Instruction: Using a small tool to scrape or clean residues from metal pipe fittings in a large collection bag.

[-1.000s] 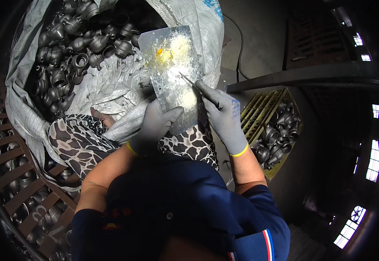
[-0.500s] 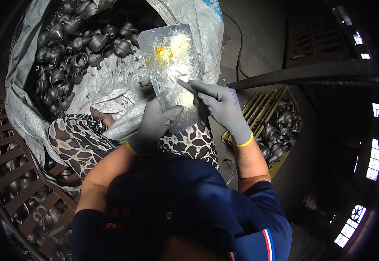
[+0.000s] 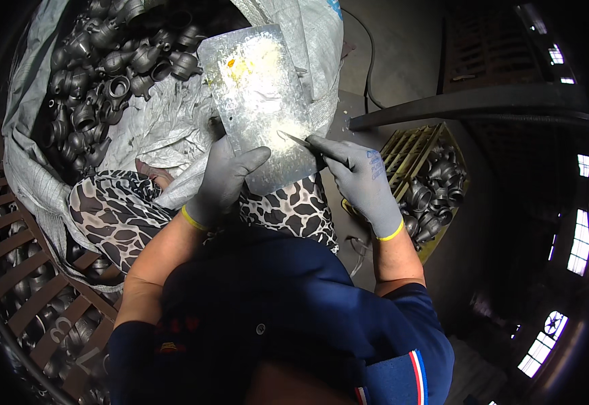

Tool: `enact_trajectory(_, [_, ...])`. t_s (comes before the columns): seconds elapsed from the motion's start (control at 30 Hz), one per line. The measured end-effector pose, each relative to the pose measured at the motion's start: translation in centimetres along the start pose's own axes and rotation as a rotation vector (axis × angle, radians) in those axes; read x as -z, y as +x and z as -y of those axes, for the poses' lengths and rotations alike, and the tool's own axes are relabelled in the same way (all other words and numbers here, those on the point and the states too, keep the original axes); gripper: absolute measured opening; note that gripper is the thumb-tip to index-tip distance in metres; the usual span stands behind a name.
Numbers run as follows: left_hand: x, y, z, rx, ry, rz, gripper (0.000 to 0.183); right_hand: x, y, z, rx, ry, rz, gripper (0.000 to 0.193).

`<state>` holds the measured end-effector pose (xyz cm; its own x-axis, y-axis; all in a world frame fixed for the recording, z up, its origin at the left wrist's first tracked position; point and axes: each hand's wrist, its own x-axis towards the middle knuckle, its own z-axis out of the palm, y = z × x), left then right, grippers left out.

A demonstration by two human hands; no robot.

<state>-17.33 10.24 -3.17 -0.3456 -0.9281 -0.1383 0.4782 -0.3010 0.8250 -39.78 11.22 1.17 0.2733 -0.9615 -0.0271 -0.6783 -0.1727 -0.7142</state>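
A flat grey metal plate [image 3: 274,158] is tilted over my lap, smeared with white paste and a small yellow-orange patch near its far left. My left hand [image 3: 221,172], in a grey glove, grips the plate's near left edge, thumb on top and fingers underneath. My gloved right hand [image 3: 359,172] pinches a thin pointed blade [image 3: 294,139] at the plate's right edge. The blade's tip lies over the plate's lower middle; whether it touches the surface I cannot tell. The blade's handle is hidden in the glove.
A large pale woven sack [image 3: 28,145] at the left holds many dark metal castings [image 3: 115,91]. A brown slatted metal crate [image 3: 21,260] with more castings stands left. To my right are a yellow crate [image 3: 413,145] of castings and a dark metal beam [image 3: 443,109].
My right hand has drawn the blade toward me and right, away from the white paste, which now looks spread flatter. The plate and left hand have shifted slightly left and away from me.
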Motion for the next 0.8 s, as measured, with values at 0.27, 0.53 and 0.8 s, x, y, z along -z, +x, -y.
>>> enact_trajectory(0.27, [0.3,0.2,0.1,0.038,-0.021,-0.001,0.044,-1.3,-0.5,0.7,-0.008,-0.337,-0.104,0.035])
enact_trajectory(0.53, [-0.1,-1.1,-2.9,0.026,-0.136,0.001,0.045,-0.1,1.3,0.1,-0.017,-0.070,-0.246,0.037])
enact_trajectory(0.8, [2.9,-3.0,-6.6,0.041,0.110,-0.029,0.046,-0.3,6.2,7.2,0.226,0.187,-0.134,0.037])
